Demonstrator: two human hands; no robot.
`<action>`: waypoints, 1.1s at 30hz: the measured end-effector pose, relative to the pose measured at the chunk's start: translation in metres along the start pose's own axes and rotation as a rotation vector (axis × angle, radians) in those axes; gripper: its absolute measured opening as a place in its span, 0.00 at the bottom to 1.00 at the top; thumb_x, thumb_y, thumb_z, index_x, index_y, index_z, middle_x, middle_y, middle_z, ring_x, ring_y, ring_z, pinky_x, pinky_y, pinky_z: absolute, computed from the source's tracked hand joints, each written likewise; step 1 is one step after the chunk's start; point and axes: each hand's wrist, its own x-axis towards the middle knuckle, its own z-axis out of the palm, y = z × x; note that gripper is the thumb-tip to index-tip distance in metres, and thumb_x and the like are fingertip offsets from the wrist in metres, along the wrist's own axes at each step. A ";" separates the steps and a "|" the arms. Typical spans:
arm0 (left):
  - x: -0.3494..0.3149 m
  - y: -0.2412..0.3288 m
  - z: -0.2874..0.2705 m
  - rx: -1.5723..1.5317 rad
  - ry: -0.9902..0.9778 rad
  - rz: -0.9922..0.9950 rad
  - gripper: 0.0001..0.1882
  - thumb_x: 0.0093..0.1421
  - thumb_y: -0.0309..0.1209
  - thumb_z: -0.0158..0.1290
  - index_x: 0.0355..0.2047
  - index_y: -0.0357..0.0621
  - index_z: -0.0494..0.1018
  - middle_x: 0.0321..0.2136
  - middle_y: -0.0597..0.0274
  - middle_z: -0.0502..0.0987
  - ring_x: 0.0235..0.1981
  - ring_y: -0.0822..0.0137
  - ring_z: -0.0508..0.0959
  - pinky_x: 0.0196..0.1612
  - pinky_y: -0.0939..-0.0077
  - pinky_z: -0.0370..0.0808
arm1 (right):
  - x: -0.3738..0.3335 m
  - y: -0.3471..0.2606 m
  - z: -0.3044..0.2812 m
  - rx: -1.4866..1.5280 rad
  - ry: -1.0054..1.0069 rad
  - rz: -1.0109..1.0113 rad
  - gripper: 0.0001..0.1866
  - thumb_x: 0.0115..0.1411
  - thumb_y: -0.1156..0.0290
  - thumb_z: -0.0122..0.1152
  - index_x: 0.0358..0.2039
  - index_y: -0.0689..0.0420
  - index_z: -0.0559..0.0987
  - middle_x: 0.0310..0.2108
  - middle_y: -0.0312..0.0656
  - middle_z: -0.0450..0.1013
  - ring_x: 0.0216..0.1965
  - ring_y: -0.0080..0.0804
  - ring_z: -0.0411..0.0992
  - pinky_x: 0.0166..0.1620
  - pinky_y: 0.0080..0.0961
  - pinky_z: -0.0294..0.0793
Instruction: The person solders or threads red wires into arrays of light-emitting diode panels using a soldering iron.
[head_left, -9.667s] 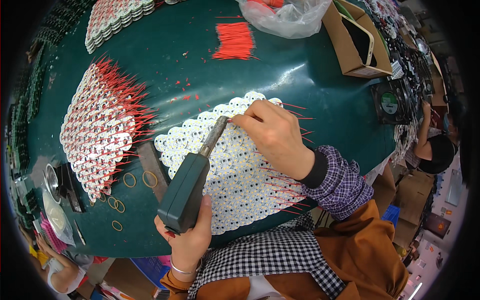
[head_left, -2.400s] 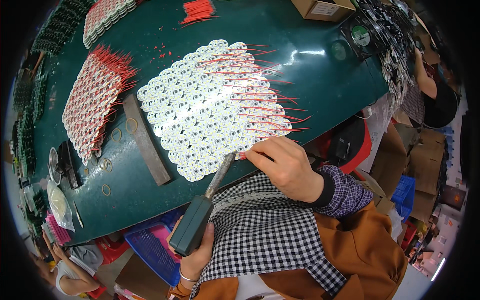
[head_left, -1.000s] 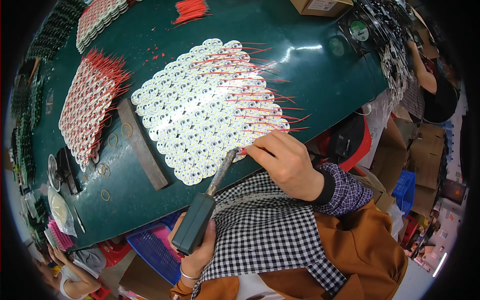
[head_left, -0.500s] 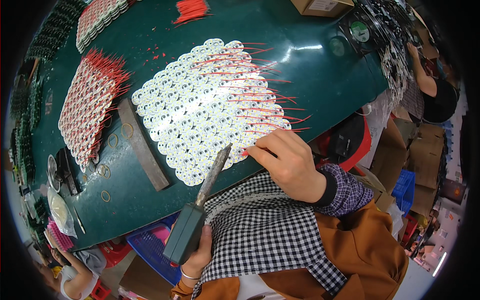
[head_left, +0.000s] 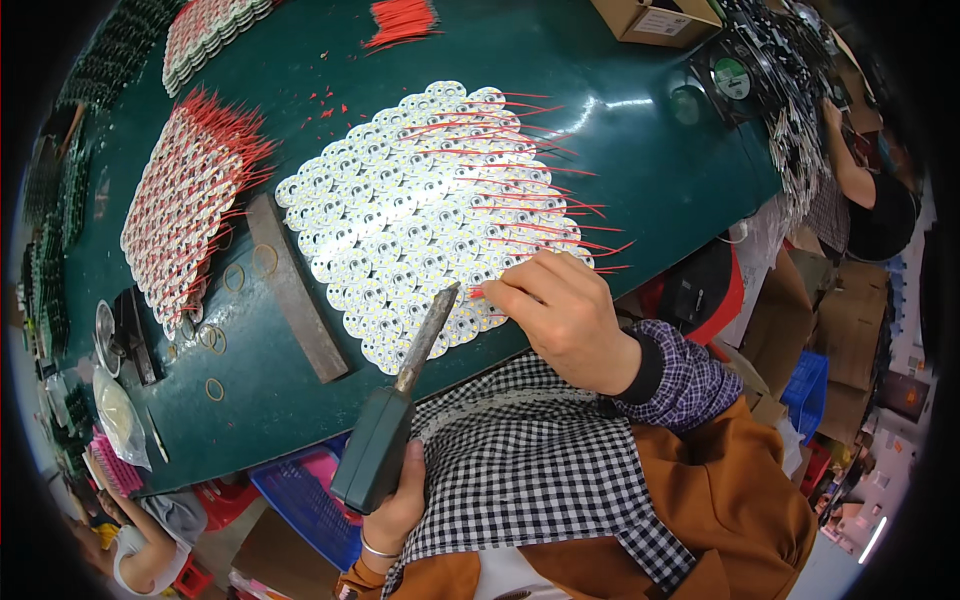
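My left hand [head_left: 400, 505] is wrapped round the dark green handle of a soldering iron [head_left: 375, 450]. Its grey metal barrel slants up over a panel of round white LED boards [head_left: 390, 235], with the tip close to my right fingers. Low on the panel's right side, my right hand [head_left: 565, 315] pinches a short red wire [head_left: 476, 292], most of it hidden by the fingers. Thin red wires [head_left: 525, 195] stick out to the right from many of the boards above that hand. Whether the iron's tip touches a board, I cannot tell.
Left of the panel lie a flat metal bar [head_left: 295, 290], several rubber bands [head_left: 215, 389] and a stack of wired boards [head_left: 180, 210]. A bundle of red wires [head_left: 400, 22] and a cardboard box [head_left: 660, 20] are at the far side. Other people sit at left and right.
My right hand and the pinched red wire have shifted slightly left and up on the panel, closer to the iron's tip. The whole view has shifted a little.
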 end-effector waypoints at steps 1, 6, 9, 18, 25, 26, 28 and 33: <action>0.002 0.000 -0.001 -0.001 0.000 -0.001 0.19 0.58 0.16 0.57 0.50 0.33 0.73 0.42 0.58 0.79 0.25 0.77 0.74 0.28 0.82 0.73 | 0.000 0.000 0.000 0.003 -0.005 0.011 0.11 0.49 0.75 0.59 0.35 0.60 0.79 0.29 0.38 0.70 0.33 0.33 0.71 0.36 0.29 0.71; 0.004 -0.005 -0.002 -0.030 -0.032 -0.061 0.17 0.59 0.18 0.58 0.50 0.35 0.75 0.41 0.60 0.79 0.28 0.77 0.75 0.31 0.82 0.74 | 0.000 0.000 0.000 0.002 -0.012 0.006 0.11 0.49 0.76 0.59 0.35 0.61 0.79 0.29 0.39 0.70 0.32 0.34 0.71 0.36 0.30 0.71; 0.010 0.002 -0.002 0.007 -0.059 -0.004 0.17 0.59 0.19 0.59 0.49 0.35 0.75 0.41 0.60 0.79 0.31 0.76 0.76 0.34 0.81 0.75 | 0.001 -0.001 0.000 0.018 -0.018 0.000 0.11 0.49 0.76 0.59 0.35 0.62 0.79 0.29 0.39 0.70 0.32 0.34 0.71 0.35 0.30 0.72; 0.009 0.005 -0.003 0.025 -0.049 -0.119 0.16 0.59 0.20 0.60 0.48 0.35 0.76 0.39 0.61 0.79 0.31 0.76 0.76 0.34 0.81 0.74 | 0.002 0.000 0.000 0.051 0.039 -0.004 0.12 0.47 0.77 0.61 0.36 0.62 0.80 0.30 0.39 0.71 0.30 0.33 0.71 0.32 0.28 0.72; 0.014 0.005 -0.003 0.027 -0.077 -0.063 0.15 0.58 0.21 0.60 0.47 0.36 0.76 0.38 0.62 0.79 0.30 0.75 0.76 0.34 0.80 0.75 | 0.000 0.002 0.006 0.031 0.035 -0.020 0.14 0.46 0.78 0.61 0.36 0.62 0.81 0.29 0.39 0.72 0.30 0.33 0.72 0.31 0.27 0.72; 0.019 0.012 -0.002 0.045 -0.080 -0.012 0.15 0.58 0.21 0.61 0.46 0.36 0.76 0.37 0.62 0.79 0.31 0.75 0.76 0.35 0.79 0.75 | 0.000 0.002 0.006 0.031 0.034 -0.019 0.14 0.46 0.78 0.61 0.36 0.62 0.81 0.29 0.39 0.72 0.30 0.33 0.72 0.31 0.27 0.72; 0.020 0.016 0.000 0.063 -0.083 0.039 0.15 0.58 0.22 0.62 0.46 0.36 0.77 0.37 0.62 0.79 0.31 0.74 0.77 0.36 0.77 0.76 | 0.000 0.002 0.006 0.030 0.020 -0.018 0.14 0.46 0.77 0.61 0.36 0.62 0.80 0.30 0.39 0.72 0.30 0.33 0.72 0.32 0.28 0.72; 0.016 0.020 0.000 0.035 -0.060 -0.130 0.13 0.57 0.23 0.63 0.42 0.36 0.78 0.35 0.63 0.80 0.34 0.73 0.77 0.40 0.77 0.75 | 0.002 0.001 0.004 0.018 -0.002 -0.025 0.11 0.48 0.76 0.60 0.34 0.63 0.78 0.29 0.39 0.70 0.31 0.34 0.70 0.34 0.29 0.72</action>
